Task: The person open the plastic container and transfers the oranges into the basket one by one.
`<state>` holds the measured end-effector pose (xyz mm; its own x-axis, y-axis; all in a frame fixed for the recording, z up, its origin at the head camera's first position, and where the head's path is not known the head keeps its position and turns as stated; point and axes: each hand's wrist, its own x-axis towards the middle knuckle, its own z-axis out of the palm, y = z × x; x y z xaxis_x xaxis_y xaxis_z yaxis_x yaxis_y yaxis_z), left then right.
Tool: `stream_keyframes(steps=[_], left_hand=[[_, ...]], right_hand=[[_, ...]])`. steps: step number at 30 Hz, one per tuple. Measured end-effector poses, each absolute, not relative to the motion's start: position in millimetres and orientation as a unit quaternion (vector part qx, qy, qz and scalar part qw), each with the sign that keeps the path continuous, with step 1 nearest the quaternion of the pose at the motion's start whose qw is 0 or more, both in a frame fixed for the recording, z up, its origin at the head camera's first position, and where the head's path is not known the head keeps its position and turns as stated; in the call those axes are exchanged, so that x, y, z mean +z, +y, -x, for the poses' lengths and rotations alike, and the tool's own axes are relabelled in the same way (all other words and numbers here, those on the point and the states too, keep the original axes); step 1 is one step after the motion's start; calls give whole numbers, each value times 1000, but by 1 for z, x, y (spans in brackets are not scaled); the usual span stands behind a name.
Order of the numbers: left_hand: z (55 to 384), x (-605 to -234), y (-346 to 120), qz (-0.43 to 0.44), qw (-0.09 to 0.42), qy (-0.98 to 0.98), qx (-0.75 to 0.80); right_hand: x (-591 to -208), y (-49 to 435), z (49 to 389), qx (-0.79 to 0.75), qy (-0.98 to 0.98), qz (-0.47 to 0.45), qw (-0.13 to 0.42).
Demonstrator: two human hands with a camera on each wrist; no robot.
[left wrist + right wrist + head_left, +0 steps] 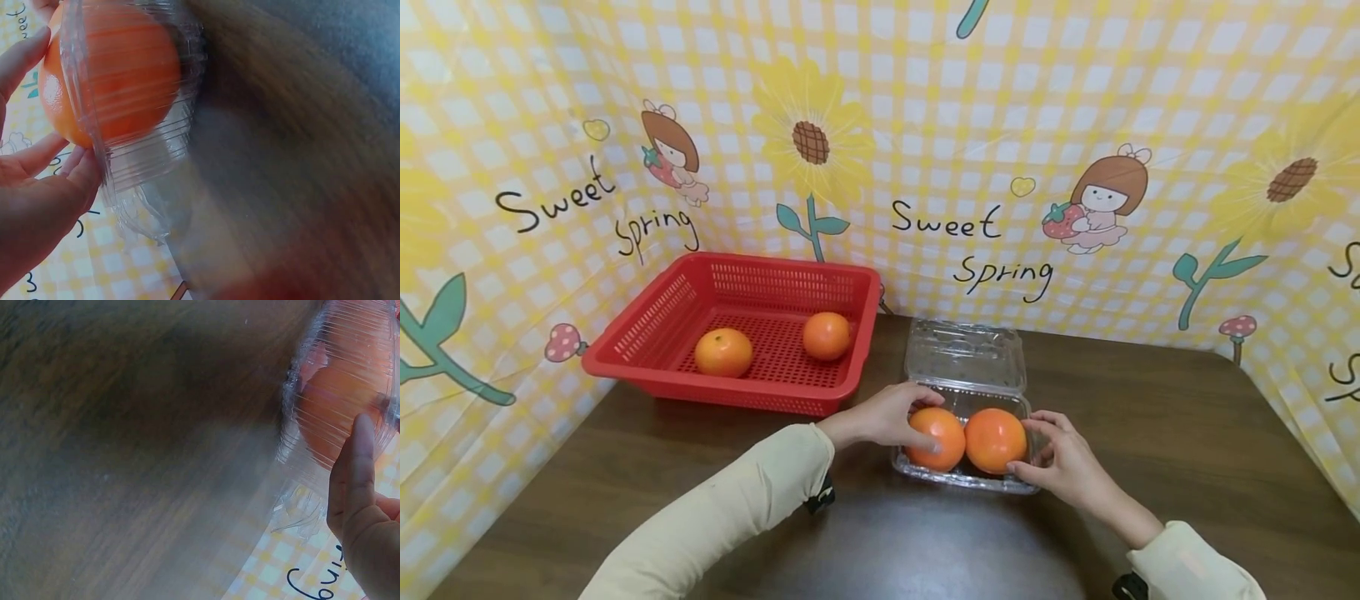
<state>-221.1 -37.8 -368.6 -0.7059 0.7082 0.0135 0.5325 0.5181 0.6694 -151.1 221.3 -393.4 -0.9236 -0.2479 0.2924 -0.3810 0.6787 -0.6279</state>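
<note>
Two oranges sit side by side in a clear plastic clamshell box [966, 481], whose lid [966, 358] is folded back. My left hand [891, 417] holds the left orange [942, 425], thumb across its front and fingers behind it. In the left wrist view, those fingertips [59, 145] lie at the orange's side and the box rim. My right hand [1067, 458] grips the right end of the box beside the right orange [995, 440]. One finger [362, 456] lies along the ribbed outer wall in the right wrist view.
A red plastic basket [797, 404] stands on the dark wooden table [1157, 408] to the left, with an orange [724, 352] and another orange [827, 336] inside. Behind the table hangs a yellow checked cloth [880, 167], close to the lid and basket.
</note>
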Motion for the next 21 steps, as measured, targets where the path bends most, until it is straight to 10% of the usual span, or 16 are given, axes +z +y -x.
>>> stream_keyframes(steps=[21], left_hand=[[216, -363, -36, -327, 159, 884, 294]], right_hand=[[-394, 221, 151, 356, -914, -169, 94]])
